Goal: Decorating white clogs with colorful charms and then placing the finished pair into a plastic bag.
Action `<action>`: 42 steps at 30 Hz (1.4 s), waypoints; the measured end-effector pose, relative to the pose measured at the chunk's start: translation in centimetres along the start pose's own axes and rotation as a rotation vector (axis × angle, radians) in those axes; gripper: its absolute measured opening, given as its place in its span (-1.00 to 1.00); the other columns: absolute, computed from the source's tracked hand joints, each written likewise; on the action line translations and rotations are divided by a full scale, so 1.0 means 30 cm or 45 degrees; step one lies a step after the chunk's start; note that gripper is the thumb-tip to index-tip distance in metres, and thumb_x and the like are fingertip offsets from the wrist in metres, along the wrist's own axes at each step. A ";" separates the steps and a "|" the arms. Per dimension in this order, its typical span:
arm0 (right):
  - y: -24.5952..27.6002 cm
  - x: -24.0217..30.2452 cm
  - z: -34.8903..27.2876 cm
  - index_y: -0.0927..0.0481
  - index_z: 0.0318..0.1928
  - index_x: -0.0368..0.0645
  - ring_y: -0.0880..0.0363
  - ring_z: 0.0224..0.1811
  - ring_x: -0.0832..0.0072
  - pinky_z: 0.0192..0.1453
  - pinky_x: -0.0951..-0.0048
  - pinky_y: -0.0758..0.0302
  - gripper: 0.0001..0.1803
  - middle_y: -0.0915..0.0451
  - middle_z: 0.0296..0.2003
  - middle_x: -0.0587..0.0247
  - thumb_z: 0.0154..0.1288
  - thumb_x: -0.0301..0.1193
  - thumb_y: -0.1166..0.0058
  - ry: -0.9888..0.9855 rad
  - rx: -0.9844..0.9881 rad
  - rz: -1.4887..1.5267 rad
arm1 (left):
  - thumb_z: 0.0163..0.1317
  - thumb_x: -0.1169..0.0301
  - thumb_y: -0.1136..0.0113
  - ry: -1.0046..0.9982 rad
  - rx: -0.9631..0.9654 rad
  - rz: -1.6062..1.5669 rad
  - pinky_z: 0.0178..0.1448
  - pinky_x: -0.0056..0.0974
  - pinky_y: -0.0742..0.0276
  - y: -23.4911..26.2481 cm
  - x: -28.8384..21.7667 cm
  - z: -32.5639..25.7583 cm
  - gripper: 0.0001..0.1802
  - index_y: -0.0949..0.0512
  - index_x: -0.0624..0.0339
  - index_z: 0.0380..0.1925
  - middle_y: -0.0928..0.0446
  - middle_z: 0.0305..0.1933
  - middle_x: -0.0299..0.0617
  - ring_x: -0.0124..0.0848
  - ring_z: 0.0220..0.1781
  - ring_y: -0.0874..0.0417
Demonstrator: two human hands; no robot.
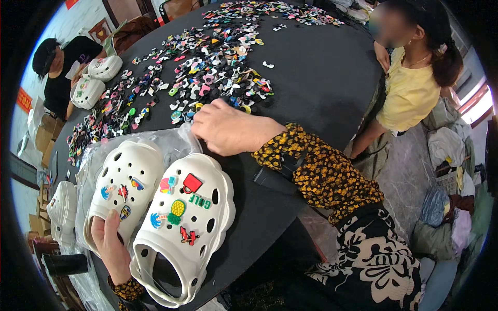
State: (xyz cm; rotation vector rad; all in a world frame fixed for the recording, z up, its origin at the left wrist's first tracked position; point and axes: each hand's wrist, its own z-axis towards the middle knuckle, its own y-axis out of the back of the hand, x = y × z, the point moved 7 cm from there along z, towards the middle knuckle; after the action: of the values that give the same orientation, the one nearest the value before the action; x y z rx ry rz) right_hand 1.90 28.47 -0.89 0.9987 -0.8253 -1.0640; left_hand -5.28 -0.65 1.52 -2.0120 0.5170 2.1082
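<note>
My left hand (110, 241) grips a white clog (136, 160) at its opening, thumb on top and the other fingers out of sight inside or beneath. That clog carries several charms, among them a blue palm tree and a red figure. Beside it on the right lies a second white clog (215, 223), fitted with a red bag charm (192, 184), a pineapple charm (178, 208), green lettering and more. Beyond its toe, at the near edge of the charm pile (207, 85), my right hand (223, 127) has its fingers curled together; whatever they pinch is hidden.
Under the clogs spreads a clear plastic bag (179, 140) on the dark table (321, 72). Another white clog (62, 212) stands at the left edge. Across the table, a person in black sits by two white clogs (88, 93). At right is a person in yellow (412, 85).
</note>
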 end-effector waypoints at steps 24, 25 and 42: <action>0.221 -0.442 -0.176 -0.64 -0.26 -0.17 -0.57 -0.12 0.14 0.05 0.23 -0.46 -0.72 -0.60 -0.22 0.08 0.15 -0.55 0.17 -0.865 -0.433 -0.018 | 0.29 0.41 -0.05 -0.026 0.015 -0.069 0.01 -0.37 -0.42 -0.015 0.004 0.005 -0.64 -0.43 0.44 0.00 -0.55 -0.08 -0.12 -0.47 -0.10 -0.53; 0.218 -0.446 -0.179 -0.65 -0.25 -0.16 -0.58 -0.12 0.13 0.03 0.24 -0.48 -0.71 -0.61 -0.22 0.07 0.14 -0.56 0.17 -0.912 -0.403 -0.017 | 0.29 0.41 -0.05 -0.027 0.014 -0.070 0.01 -0.37 -0.42 -0.018 0.003 0.003 -0.64 -0.43 0.44 0.00 -0.55 -0.08 -0.12 -0.47 -0.10 -0.53; 0.129 -0.502 -0.187 -0.66 -0.31 -0.17 -0.60 -0.18 0.19 -0.02 0.22 -0.45 -0.74 -0.64 -0.31 0.07 0.05 -0.56 0.10 -1.046 -0.202 0.273 | 0.29 0.41 -0.05 -0.046 0.043 -0.023 0.00 -0.38 -0.42 -0.010 0.015 0.012 -0.65 -0.43 0.42 0.01 -0.55 -0.08 -0.14 -0.49 -0.09 -0.54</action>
State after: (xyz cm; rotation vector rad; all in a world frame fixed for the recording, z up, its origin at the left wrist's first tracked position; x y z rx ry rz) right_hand 3.87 44.87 -0.24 0.2965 -1.4436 -1.3368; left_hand -5.54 -0.29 1.05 -1.9489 0.5232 2.1070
